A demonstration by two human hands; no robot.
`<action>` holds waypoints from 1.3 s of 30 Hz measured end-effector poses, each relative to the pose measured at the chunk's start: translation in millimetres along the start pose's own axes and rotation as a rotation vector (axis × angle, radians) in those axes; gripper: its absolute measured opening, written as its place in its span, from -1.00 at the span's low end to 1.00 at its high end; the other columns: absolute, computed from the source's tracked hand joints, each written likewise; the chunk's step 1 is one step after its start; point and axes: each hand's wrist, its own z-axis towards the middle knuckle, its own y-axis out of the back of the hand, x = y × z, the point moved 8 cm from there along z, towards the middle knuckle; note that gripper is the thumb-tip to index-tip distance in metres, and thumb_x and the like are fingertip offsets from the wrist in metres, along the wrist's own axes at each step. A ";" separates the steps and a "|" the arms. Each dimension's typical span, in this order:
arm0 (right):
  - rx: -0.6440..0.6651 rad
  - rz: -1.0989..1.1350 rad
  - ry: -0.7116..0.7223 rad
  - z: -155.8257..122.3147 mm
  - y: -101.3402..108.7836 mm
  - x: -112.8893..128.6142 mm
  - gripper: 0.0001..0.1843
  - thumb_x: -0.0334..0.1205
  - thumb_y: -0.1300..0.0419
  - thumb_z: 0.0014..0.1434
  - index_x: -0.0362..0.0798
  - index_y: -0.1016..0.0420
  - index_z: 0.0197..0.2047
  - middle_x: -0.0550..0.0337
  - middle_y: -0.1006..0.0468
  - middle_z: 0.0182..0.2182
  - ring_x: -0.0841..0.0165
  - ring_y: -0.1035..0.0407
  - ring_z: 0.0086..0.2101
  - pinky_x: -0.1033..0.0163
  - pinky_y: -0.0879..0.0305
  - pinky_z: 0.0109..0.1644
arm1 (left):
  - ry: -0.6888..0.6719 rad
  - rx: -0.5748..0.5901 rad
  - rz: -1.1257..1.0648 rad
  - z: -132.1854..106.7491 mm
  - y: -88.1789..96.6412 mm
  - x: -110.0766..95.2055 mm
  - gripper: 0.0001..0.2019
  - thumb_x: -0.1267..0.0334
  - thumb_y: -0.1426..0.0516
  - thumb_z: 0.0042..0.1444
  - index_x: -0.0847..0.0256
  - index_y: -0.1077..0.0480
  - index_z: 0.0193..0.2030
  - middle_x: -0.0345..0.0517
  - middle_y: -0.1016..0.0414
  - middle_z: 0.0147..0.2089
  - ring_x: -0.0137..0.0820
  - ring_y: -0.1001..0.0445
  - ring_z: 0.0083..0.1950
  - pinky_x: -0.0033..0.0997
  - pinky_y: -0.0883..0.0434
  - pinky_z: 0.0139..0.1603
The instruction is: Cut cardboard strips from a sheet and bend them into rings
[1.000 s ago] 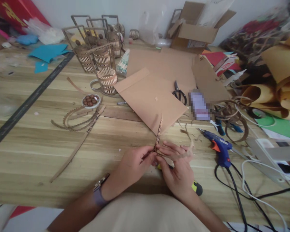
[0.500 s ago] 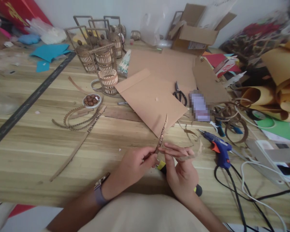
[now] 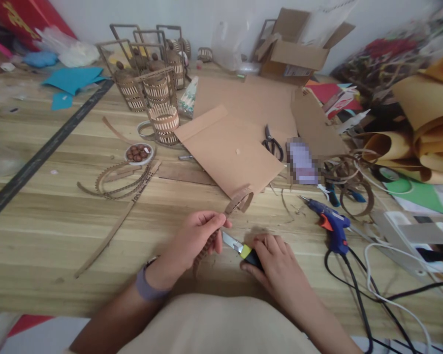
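Observation:
My left hand (image 3: 206, 231) pinches a brown corrugated cardboard strip (image 3: 238, 200). One end of it curls up beyond my fingertips, while another part hangs below my palm. Close by on the right, my right hand (image 3: 275, 258) is closed around the black and yellow-green handle of a utility knife (image 3: 246, 251). Its blade is out and points at my left fingers, just beside the strip. My right palm hides the rear of the handle.
Brown cardboard (image 3: 232, 152) and black scissors (image 3: 272, 142) lie ahead. A blue glue gun (image 3: 332, 223) with cords lies right. Lantern-like stick baskets (image 3: 163, 123), a bowl of brown balls (image 3: 138, 153) and loose strips (image 3: 114, 231) are left. A cardboard box (image 3: 295, 54) stands behind.
My right hand has let go of the strip and taken hold of the utility knife beneath it. My left hand has moved slightly left, and the strip has turned in it.

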 end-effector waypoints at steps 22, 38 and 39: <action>-0.026 0.147 0.037 17.8 38.6 13.7 -0.54 -0.17 0.10 0.43 -0.08 -0.23 0.32 -0.06 -0.66 -0.07 0.21 -0.62 -0.34 0.19 -0.51 -0.43 | -0.054 0.063 0.449 -4.2 -6.4 -8.0 -0.58 -0.06 0.03 0.28 0.15 -0.29 -0.49 -0.36 -0.21 -0.72 -0.49 -0.18 -0.64 -0.47 -0.15 -0.54; 0.075 0.140 0.046 17.7 32.7 11.1 -0.55 -0.19 0.07 0.42 0.07 -0.27 0.33 0.04 -0.65 -0.14 0.26 -0.59 -0.38 0.22 -0.48 -0.41 | -0.067 0.080 0.470 -4.8 -9.0 -8.5 -0.58 -0.03 0.03 0.27 0.14 -0.19 -0.55 -0.36 -0.15 -0.72 -0.50 -0.15 -0.64 -0.45 -0.10 -0.54; 0.076 0.139 0.044 17.6 32.7 10.9 -0.55 -0.19 0.06 0.42 0.07 -0.27 0.33 0.04 -0.65 -0.14 0.26 -0.59 -0.38 0.22 -0.48 -0.41 | -0.067 0.081 0.470 -4.9 -9.2 -8.6 -0.59 -0.03 0.03 0.27 0.15 -0.22 -0.54 -0.36 -0.15 -0.72 -0.49 -0.15 -0.65 -0.45 -0.10 -0.54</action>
